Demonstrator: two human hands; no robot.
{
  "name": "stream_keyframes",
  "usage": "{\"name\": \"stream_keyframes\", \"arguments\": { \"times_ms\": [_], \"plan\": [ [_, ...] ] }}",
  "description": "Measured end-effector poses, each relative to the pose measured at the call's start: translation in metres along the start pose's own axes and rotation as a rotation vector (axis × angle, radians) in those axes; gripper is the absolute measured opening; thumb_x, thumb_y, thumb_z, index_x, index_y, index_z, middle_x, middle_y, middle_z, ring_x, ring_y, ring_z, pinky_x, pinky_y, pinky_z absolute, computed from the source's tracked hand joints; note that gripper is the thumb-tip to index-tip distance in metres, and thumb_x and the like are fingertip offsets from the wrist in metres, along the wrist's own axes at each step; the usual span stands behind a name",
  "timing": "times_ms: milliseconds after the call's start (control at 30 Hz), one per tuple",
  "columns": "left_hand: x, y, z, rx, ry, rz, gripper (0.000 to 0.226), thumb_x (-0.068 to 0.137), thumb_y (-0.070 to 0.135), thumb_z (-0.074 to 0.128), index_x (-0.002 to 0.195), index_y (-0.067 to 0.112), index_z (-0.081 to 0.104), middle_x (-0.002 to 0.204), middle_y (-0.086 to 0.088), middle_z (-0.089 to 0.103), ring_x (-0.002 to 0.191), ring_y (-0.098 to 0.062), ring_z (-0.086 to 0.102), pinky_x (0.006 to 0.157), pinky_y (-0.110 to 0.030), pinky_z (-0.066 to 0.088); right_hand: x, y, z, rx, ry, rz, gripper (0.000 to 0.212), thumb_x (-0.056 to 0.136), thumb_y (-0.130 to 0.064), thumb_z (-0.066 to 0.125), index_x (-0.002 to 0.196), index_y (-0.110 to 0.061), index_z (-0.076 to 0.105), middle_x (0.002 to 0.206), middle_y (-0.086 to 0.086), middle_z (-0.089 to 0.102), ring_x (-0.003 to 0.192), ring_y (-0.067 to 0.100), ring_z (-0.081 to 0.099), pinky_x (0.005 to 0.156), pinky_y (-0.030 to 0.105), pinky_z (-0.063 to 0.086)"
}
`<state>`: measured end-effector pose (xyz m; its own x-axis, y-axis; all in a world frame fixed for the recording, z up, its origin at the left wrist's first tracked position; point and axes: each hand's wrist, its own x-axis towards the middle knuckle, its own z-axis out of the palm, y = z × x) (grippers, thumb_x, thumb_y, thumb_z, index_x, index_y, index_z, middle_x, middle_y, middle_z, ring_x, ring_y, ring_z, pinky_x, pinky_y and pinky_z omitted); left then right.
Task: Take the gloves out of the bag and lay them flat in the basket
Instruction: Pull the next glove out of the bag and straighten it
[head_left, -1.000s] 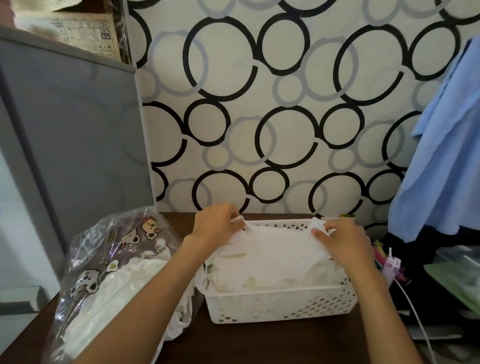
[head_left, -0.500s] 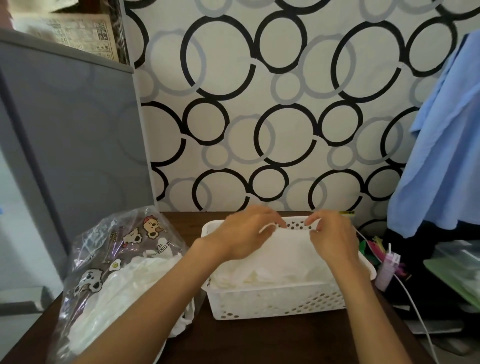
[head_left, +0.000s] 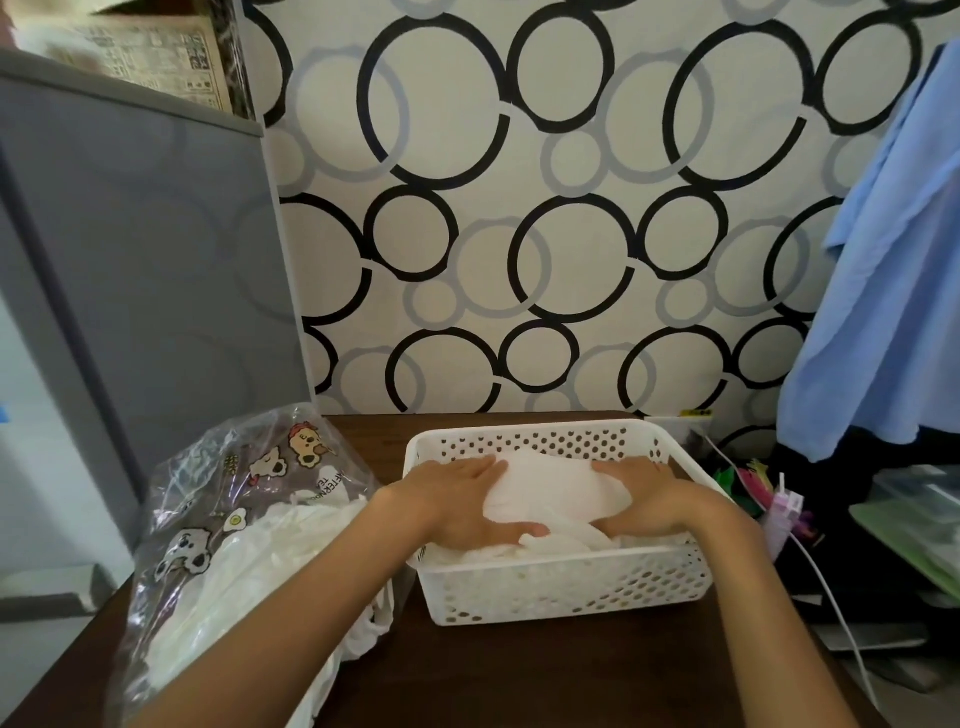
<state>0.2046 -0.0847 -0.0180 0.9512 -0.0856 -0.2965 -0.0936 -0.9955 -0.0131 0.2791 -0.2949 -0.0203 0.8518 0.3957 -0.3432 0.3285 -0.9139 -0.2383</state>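
A white perforated basket (head_left: 561, 587) stands on the dark wooden table and holds a pile of thin white gloves. The top glove (head_left: 550, 486) lies spread in the middle of the pile. My left hand (head_left: 462, 501) presses flat on its left side, fingers together. My right hand (head_left: 641, 496) presses flat on its right side. Neither hand grips anything. To the left lies a clear plastic bag (head_left: 228, 499) printed with cartoon dogs, with more white gloves (head_left: 244, 577) bunched inside; my left forearm crosses over it.
A grey cabinet (head_left: 130, 291) rises at the left behind the bag. A blue cloth (head_left: 893, 291) hangs at the right. Beside the basket's right side sit small colourful items (head_left: 779, 512), a white cable (head_left: 831, 597) and green folders (head_left: 919, 535). The patterned wall is close behind.
Both hands held the glove up by its edge over the basket's far rim, then came down; now they lie palm-down on it, flattening it on the pile.
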Motion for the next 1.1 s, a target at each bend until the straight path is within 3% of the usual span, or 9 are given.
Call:
{"name": "stream_keyframes", "arguments": {
  "times_ms": [200,300,367,500,667,767,933,1000,1100],
  "plan": [
    [0.005,0.002,0.005,0.058,-0.016,0.0,0.091,0.089,0.068,0.037,0.153,0.022,-0.009,0.16,0.002,-0.013,0.148,-0.018,-0.005,0.12,-0.044,0.004,-0.021,-0.008,-0.019,0.123,0.241,-0.119,0.067,0.073,-0.051,0.074,0.132,-0.039,0.044,0.145,-0.002,0.029,0.141,0.023,0.014,0.113,0.042,0.021],
    [0.002,0.002,0.001,0.015,0.023,0.001,0.098,0.083,0.076,0.037,0.153,0.021,-0.003,0.162,0.001,-0.004,0.148,-0.019,0.002,0.12,-0.043,0.007,-0.027,-0.02,-0.013,-0.001,0.061,-0.105,0.055,0.075,-0.048,0.074,0.123,-0.044,0.047,0.138,-0.002,0.032,0.135,0.023,0.02,0.111,0.043,0.025],
    [-0.009,0.003,-0.007,-0.115,0.12,0.002,0.096,0.08,0.078,0.038,0.153,0.022,0.009,0.161,0.002,0.008,0.147,-0.018,0.011,0.118,-0.041,0.012,-0.025,-0.022,-0.007,-0.045,0.018,-0.092,0.047,0.079,-0.045,0.07,0.122,-0.043,0.049,0.138,-0.001,0.036,0.133,0.024,0.025,0.111,0.042,0.027],
    [-0.064,-0.023,-0.018,-0.45,0.418,0.033,0.06,0.09,0.058,0.044,0.143,0.031,0.037,0.149,0.009,0.039,0.13,-0.01,0.04,0.109,-0.034,0.035,-0.041,-0.02,-0.019,0.18,0.272,-0.166,0.031,0.08,-0.041,0.071,0.109,-0.04,0.058,0.132,-0.007,0.049,0.129,0.018,0.037,0.107,0.037,0.032],
    [-0.142,-0.092,0.003,-0.406,0.1,-0.21,0.078,0.077,0.042,0.075,0.142,0.034,0.032,0.146,0.015,0.033,0.131,-0.009,0.038,0.109,-0.028,0.034,-0.084,-0.071,-0.02,0.22,0.423,-0.332,0.016,0.086,-0.032,0.067,0.099,-0.039,0.061,0.105,-0.016,0.06,0.092,0.0,0.054,0.077,0.023,0.041],
    [-0.15,-0.11,0.009,-0.417,0.014,-0.286,0.058,0.078,0.039,0.075,0.129,0.031,0.048,0.136,0.013,0.048,0.121,-0.01,0.048,0.107,-0.033,0.039,-0.111,-0.126,-0.002,0.211,0.379,-0.437,0.009,0.085,-0.036,0.067,0.092,-0.04,0.066,0.091,-0.018,0.064,0.082,-0.002,0.058,0.069,0.016,0.045],
    [-0.144,-0.119,0.011,-0.533,0.131,-0.146,0.013,0.089,0.02,0.066,0.101,0.019,0.066,0.112,0.01,0.063,0.101,-0.005,0.06,0.079,-0.02,0.055,-0.122,-0.195,0.045,-0.011,0.157,-0.372,0.039,0.081,-0.053,0.065,0.112,-0.029,0.063,0.109,-0.006,0.062,0.095,0.011,0.057,0.08,0.026,0.044],
    [-0.145,-0.124,0.013,-0.581,0.2,-0.119,0.01,0.091,0.015,0.061,0.098,0.017,0.068,0.104,0.01,0.065,0.094,-0.006,0.063,0.073,-0.022,0.057,-0.115,-0.212,0.061,-0.074,0.166,-0.308,0.054,0.081,-0.06,0.06,0.121,-0.024,0.055,0.119,-0.001,0.057,0.107,0.018,0.053,0.087,0.033,0.04],
    [-0.144,-0.13,0.018,-0.611,0.299,-0.093,0.012,0.092,0.016,0.06,0.091,0.022,0.07,0.099,0.009,0.069,0.087,-0.008,0.067,0.069,-0.027,0.059,-0.104,-0.229,0.074,-0.076,0.256,-0.292,0.043,0.086,-0.053,0.058,0.114,-0.021,0.057,0.118,0.001,0.059,0.107,0.021,0.054,0.079,0.031,0.037]
  ]
}}
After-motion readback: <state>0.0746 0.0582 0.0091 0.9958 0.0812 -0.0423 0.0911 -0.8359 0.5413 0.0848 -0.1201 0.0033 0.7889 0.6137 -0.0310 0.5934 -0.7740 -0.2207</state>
